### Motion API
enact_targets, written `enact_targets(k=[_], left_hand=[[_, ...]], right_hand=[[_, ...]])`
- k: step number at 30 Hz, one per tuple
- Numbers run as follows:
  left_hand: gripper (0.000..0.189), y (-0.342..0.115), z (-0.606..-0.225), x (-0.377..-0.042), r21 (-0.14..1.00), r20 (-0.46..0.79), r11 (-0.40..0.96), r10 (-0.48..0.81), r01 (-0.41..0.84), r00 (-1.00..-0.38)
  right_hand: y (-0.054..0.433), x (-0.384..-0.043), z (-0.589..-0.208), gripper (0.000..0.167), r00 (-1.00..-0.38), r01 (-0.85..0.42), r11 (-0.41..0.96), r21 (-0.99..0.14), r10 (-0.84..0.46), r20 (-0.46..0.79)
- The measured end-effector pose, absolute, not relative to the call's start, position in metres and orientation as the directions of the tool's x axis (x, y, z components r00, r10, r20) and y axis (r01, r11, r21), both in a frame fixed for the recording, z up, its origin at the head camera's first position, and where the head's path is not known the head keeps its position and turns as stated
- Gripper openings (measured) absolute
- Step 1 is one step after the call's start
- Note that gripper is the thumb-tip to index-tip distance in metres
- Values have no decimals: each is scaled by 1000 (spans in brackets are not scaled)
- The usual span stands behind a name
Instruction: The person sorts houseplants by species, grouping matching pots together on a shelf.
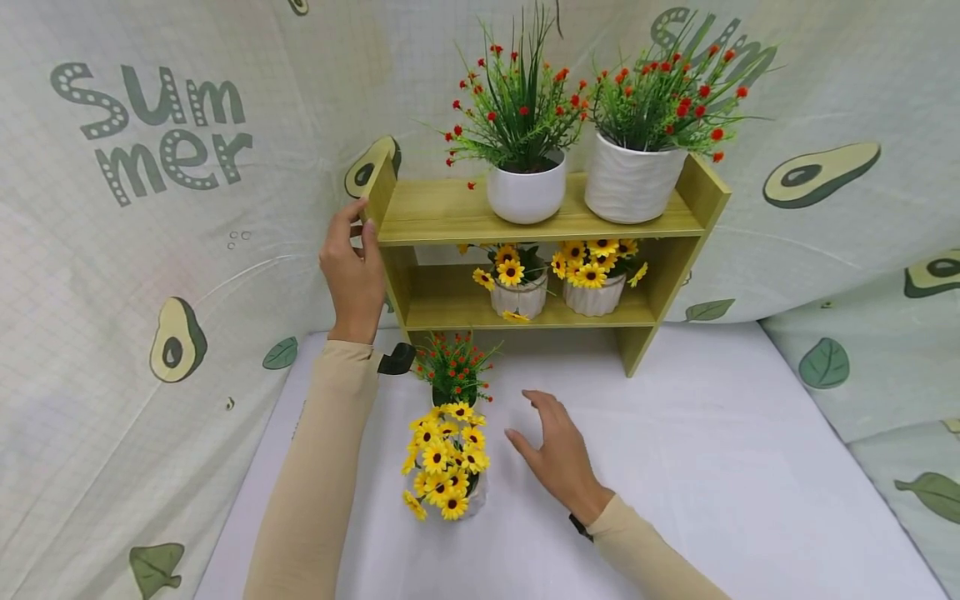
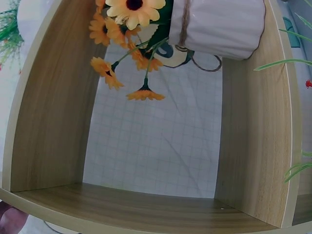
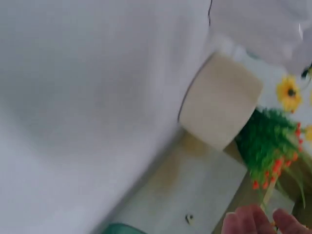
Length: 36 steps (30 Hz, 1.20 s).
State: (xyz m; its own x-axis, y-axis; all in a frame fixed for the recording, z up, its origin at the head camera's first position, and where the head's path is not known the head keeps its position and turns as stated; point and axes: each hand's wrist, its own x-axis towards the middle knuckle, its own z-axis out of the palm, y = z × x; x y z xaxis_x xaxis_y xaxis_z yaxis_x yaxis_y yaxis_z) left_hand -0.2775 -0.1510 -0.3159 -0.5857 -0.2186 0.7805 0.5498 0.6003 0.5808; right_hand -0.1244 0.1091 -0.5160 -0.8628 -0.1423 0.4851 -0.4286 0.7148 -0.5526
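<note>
My left hand is at the upper left side of a two-tier wooden shelf, its fingertips touching the side panel. In the left wrist view, a fingertip shows outside the panel. Bent but relaxed, my right hand hovers over the table, holding nothing. To its left stands a potted yellow daisy plant, with a red-flowered potted plant just behind it. The right wrist view shows the red-flowered plant's smooth pot and my right fingers.
Two white pots with red-flowered greenery stand on the shelf's top. Two ribbed pots of yellow daisies sit on the lower tier. Behind hangs a curtain with avocado prints. A white cloth covers the table.
</note>
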Motion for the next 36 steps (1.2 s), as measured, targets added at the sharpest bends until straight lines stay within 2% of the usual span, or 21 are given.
enact_targets(k=[4, 8, 12, 15, 19, 24, 27, 33, 36], left_hand=[[31, -151, -316, -277, 582, 779, 599, -219, 550, -587], [31, -151, -316, -276, 582, 779, 601, -218, 548, -588], [31, -151, -317, -277, 579, 781, 602, -217, 550, -585], [31, -151, -318, -277, 576, 785, 600, -216, 555, -581], [31, -151, -318, -278, 575, 786, 600, -217, 557, -578], [31, -151, -318, -278, 577, 786, 595, -221, 559, -577], [30, -151, -317, -278, 577, 788, 593, -222, 561, -575], [30, -151, -317, -278, 576, 787, 596, -221, 559, -575], [31, -151, -316, -278, 574, 788, 600, -219, 558, -576]], right_hand=[[99, -105, -525, 70, -895, -433, 683, -589, -246, 373], [92, -92, -533, 77, -911, -399, 613, -682, -347, 222], [85, -84, -540, 87, -907, -317, 542, -779, -412, 82], [79, -81, -546, 96, -893, -284, 512, -811, -449, 29], [72, -79, -551, 105, -887, -274, 490, -828, -462, 20], [65, -82, -554, 106, -894, -270, 439, -857, -445, 54], [61, -86, -555, 104, -893, -267, 409, -873, -444, 65], [51, -98, -556, 88, -866, -322, 291, -901, -475, 156], [50, -99, -555, 88, -870, -303, 285, -910, -471, 142]])
